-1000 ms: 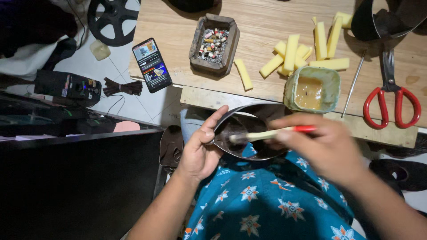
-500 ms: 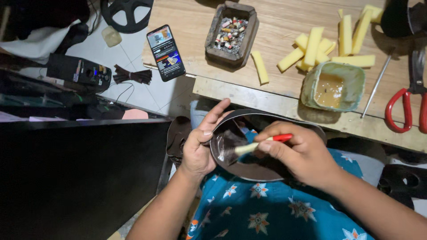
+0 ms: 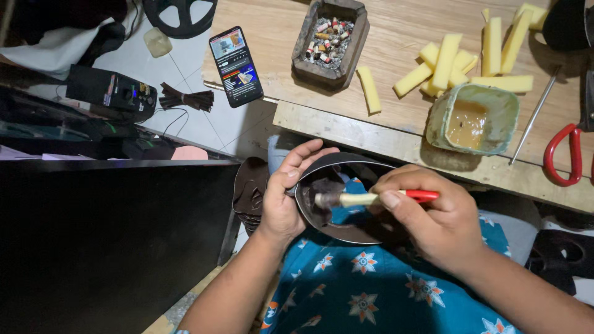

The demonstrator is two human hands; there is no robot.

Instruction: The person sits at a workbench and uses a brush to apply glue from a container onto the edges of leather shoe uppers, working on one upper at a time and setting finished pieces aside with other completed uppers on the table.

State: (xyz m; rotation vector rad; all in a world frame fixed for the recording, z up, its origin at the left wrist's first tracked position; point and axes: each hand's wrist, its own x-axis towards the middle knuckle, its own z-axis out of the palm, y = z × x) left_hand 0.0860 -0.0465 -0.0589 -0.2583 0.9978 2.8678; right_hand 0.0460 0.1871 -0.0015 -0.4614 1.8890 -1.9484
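Observation:
My left hand (image 3: 286, 196) grips the left edge of a curved dark leather piece (image 3: 339, 196) held over my lap. My right hand (image 3: 433, 218) holds a small brush (image 3: 377, 198) with a pale shaft and red end. The brush tip rests against the inner face of the dark piece. A green square tub (image 3: 475, 119) of tan glue stands on the wooden table (image 3: 346, 120) just beyond my right hand.
Several yellow foam strips (image 3: 447, 67) lie near the tub. A tray of cigarette butts (image 3: 331, 42), a phone (image 3: 235, 65), red-handled scissors (image 3: 566, 151) and a thin metal rod (image 3: 533, 116) lie on the table. A stack of dark pieces (image 3: 249, 195) sits left of my hand.
The view has shifted, so the table sits further right and higher. Both hands keep their hold, and the brush has moved slightly along the inside of the dark piece.

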